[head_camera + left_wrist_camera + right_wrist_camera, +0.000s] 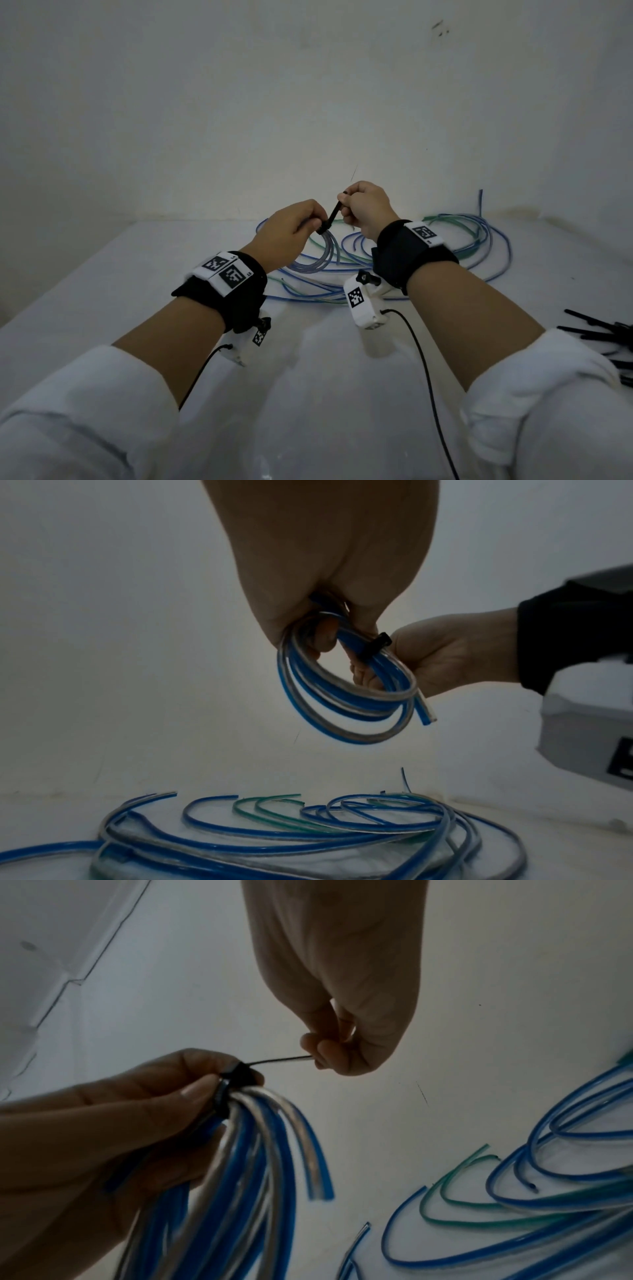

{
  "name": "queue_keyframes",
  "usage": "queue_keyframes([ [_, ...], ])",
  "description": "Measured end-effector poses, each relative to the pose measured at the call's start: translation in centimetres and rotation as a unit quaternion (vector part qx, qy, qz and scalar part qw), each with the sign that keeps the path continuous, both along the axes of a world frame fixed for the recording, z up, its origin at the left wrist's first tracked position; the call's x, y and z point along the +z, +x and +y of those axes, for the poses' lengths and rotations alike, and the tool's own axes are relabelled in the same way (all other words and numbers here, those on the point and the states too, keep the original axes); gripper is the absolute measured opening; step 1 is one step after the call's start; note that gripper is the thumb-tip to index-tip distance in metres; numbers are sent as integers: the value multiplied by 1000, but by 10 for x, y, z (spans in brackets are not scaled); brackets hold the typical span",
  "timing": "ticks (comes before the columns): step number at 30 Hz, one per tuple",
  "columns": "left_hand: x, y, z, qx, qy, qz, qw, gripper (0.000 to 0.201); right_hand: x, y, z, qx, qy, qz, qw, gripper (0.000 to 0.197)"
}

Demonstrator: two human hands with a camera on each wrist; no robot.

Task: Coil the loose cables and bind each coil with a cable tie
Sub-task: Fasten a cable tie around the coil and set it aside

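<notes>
My left hand [291, 226] [318, 631] [143, 1112] grips a small coil of blue-and-clear cable [317, 260] [346, 696] [260, 1164] above the table. A black cable tie [330, 219] [375, 646] [236, 1080] wraps the coil's top, next to my left thumb. My right hand [363, 209] [441, 656] [335, 1053] pinches the tie's thin tail, which runs taut from the tie's head to those fingers. Loose blue and green cables [462, 240] [308, 837] [548, 1191] lie tangled on the table beyond and below the hands.
The white table [325, 394] meets a pale wall [308, 102] at the back. A bunch of black cable ties [609, 339] lies at the right edge. Wrist cameras with black leads hang under both forearms.
</notes>
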State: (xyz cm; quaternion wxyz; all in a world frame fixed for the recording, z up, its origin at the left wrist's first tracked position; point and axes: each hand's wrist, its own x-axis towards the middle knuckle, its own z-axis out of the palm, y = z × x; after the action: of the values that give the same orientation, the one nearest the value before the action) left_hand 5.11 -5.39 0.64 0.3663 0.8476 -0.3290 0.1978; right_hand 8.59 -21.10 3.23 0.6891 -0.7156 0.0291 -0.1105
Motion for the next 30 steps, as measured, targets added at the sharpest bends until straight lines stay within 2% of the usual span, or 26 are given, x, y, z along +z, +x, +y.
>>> queue_keyframes([
  [8,-2,-5,4,7,2,-25,1000,15,1,3,13,-24,5,6,1000,27],
  [12,-2,-3,18,54,-32,-18,998,18,1,-2,26,-32,-7,-51,998,11],
  [14,0,2,31,107,-62,-17,992,18,3,-8,37,-11,-9,-50,999,20],
  [16,2,9,47,170,-114,2,979,16,6,-12,53,24,-54,-45,997,26],
  [18,2,14,63,219,-164,29,961,14,5,-15,75,95,-96,-40,990,24],
  [21,2,18,82,256,-218,77,939,15,0,-16,111,175,-82,-16,981,21],
  [25,2,12,115,219,-307,157,913,18,-4,-8,155,190,-37,14,981,30],
  [28,0,9,148,215,-267,166,925,25,-9,-2,185,203,-43,18,978,37],
  [30,-1,9,172,202,-253,180,929,28,-13,2,205,217,-56,21,974,27],
])
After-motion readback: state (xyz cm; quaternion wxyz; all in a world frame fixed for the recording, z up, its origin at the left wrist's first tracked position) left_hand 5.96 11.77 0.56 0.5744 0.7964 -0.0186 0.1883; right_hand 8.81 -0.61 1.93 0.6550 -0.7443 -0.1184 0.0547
